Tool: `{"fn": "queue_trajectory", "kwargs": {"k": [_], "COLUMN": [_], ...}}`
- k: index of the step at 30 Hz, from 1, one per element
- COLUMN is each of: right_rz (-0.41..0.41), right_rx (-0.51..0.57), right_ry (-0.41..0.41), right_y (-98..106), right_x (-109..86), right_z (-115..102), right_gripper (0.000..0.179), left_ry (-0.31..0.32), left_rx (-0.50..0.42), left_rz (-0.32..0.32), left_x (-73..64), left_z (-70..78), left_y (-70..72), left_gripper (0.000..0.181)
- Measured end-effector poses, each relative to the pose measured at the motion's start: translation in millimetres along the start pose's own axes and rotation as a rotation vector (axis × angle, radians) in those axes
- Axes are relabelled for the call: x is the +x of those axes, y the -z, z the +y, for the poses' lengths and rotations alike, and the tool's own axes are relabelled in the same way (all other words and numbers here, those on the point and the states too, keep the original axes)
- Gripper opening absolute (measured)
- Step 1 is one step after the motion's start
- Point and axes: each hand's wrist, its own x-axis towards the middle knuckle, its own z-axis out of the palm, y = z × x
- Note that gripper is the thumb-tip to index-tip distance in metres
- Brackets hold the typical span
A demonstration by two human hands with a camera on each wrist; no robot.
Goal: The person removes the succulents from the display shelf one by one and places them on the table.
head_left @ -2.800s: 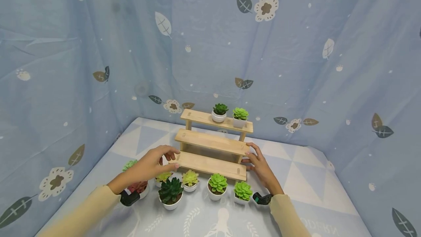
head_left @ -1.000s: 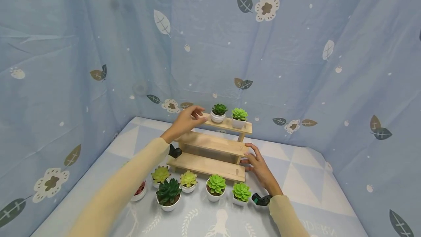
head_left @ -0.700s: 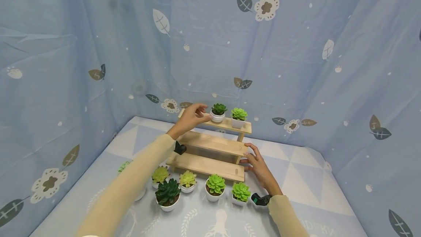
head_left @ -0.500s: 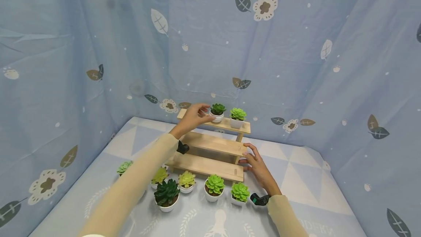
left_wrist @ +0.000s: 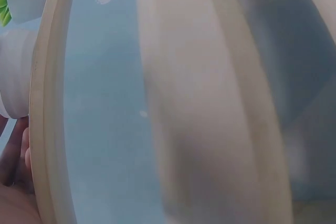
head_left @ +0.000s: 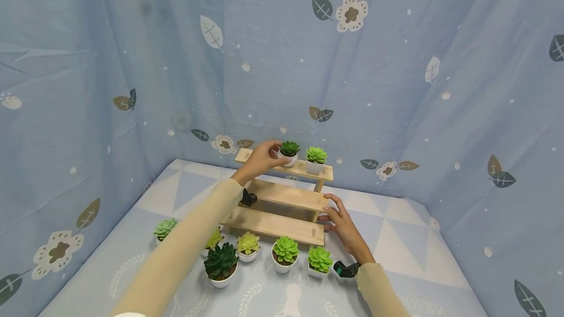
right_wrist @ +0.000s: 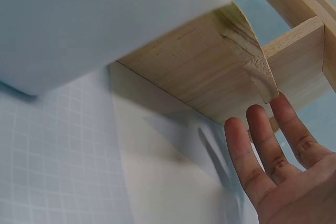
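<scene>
My left hand point(head_left: 264, 157) reaches to the top shelf and pinches the white pot of a dark green succulent point(head_left: 289, 149), thumb in front, fingers behind. In the left wrist view, fingers show just under the white pot point(left_wrist: 16, 72). A bright green succulent in a square white pot point(head_left: 316, 160) stands to its right on that shelf. The three-tier wooden stand point(head_left: 275, 223) has bare middle and bottom shelves. My right hand point(head_left: 343, 226) is at the stand's right end, its fingers fairly straight and touching the board edge point(right_wrist: 252, 72) in the right wrist view.
Several potted succulents line the table in front of the stand, among them a large dark green one point(head_left: 221, 264) and bright green ones point(head_left: 285, 252). A pale green one point(head_left: 165, 230) sits left, partly behind my left sleeve. Patterned blue curtain point(head_left: 264, 62) encloses the table.
My left hand has moved up and right from the stand's lower left to the top shelf and has taken hold of the dark green succulent's pot. My right hand stays at the stand's right end.
</scene>
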Motion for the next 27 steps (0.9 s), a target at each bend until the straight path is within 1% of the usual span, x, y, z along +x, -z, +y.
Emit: {"fn": "queue_trajectory", "kwargs": {"k": [7, 13, 21, 27], "right_rz": [0.001, -0.008, 0.002, 0.001], "right_rx": [0.011, 0.008, 0.009, 0.012], "right_ry": [-0.008, -0.001, 0.001, -0.001], "right_y": [-0.1, -1.4, -0.8, -0.1], "right_x": [0.3, 0.6, -0.1, -0.9], "right_z": [1.4, -0.6, -1.1, -0.6], "right_gripper": [0.057, 0.059, 0.056, 0.056], "left_ry": [0.03, 0.047, 0.035, 0.019], "left_rx": [0.01, -0.003, -0.008, 0.004], "left_rz": [-0.016, 0.001, 0.037, 0.039], "left_x": [3.7, 4.3, 4.5, 2.9], "left_z": [-1.3, -3.8, -4.1, -3.6], "left_y": [-2.8, -4.1, -5.2, -4.5], "left_gripper": [0.077, 0.078, 0.078, 0.074]}}
